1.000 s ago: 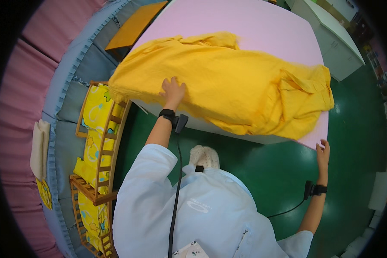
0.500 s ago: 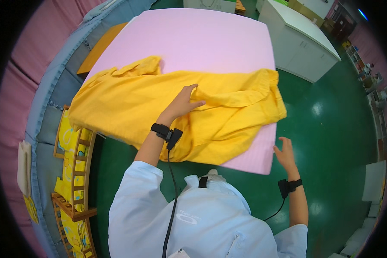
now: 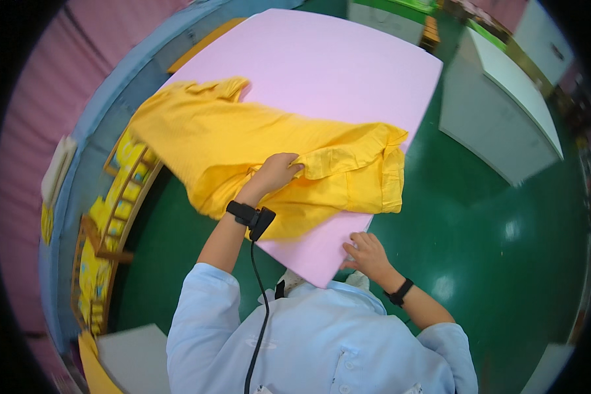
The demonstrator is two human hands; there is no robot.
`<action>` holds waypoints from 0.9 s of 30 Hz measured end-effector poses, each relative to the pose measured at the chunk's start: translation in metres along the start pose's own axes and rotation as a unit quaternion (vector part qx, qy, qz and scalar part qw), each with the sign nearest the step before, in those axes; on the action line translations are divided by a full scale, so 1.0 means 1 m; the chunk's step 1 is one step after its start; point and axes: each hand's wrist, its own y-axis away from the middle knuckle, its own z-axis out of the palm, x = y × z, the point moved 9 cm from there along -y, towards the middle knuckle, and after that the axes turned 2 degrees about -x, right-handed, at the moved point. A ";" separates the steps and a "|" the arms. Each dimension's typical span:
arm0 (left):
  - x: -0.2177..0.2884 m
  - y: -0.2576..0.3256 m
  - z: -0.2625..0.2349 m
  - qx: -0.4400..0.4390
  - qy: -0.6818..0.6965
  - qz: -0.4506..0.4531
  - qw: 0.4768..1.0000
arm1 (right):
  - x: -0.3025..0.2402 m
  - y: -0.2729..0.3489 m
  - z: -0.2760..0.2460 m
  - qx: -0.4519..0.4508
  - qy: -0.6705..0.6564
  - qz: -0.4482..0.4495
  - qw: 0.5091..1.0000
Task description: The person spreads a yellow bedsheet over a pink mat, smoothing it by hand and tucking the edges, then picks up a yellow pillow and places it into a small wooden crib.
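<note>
Yellow trousers [image 3: 243,125] lie rumpled across a table with a pink cover [image 3: 335,59]. Their gathered waistband end points right, and the legs stretch to the far left. My left hand [image 3: 274,176] is closed on a fold of the cloth near the middle, with thumb and fingers pinching it. My right hand [image 3: 369,256] is at the near right edge of the table, below the waistband, its fingers apart and slightly bent, with no cloth in them. Both wrists wear black bands.
A white cabinet [image 3: 499,111] stands on the green floor [image 3: 459,249] at the right. On the left are wooden cots [image 3: 121,210] with yellow bedding, beside a blue-padded wall with a pink curtain [image 3: 39,131]. A wooden piece [image 3: 203,43] shows at the table's far left.
My left hand has closed on the trousers and pulled them leftward. My right hand has come left to the table's edge. The whole view has turned.
</note>
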 end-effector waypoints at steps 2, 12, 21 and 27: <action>0.045 0.039 -0.011 0.112 -0.031 0.062 0.991 | 0.005 -0.008 0.002 -0.008 0.000 -0.062 0.998; 0.144 0.188 0.077 0.127 -0.113 0.034 0.985 | 0.073 -0.004 -0.006 0.131 -0.113 -0.041 0.984; -0.049 0.302 0.165 0.451 0.160 -0.415 0.774 | 0.281 0.023 -0.035 0.181 -0.030 0.284 0.941; -0.016 0.232 0.232 0.375 0.637 -0.315 0.595 | 0.288 -0.021 0.023 -0.024 -0.517 0.086 0.851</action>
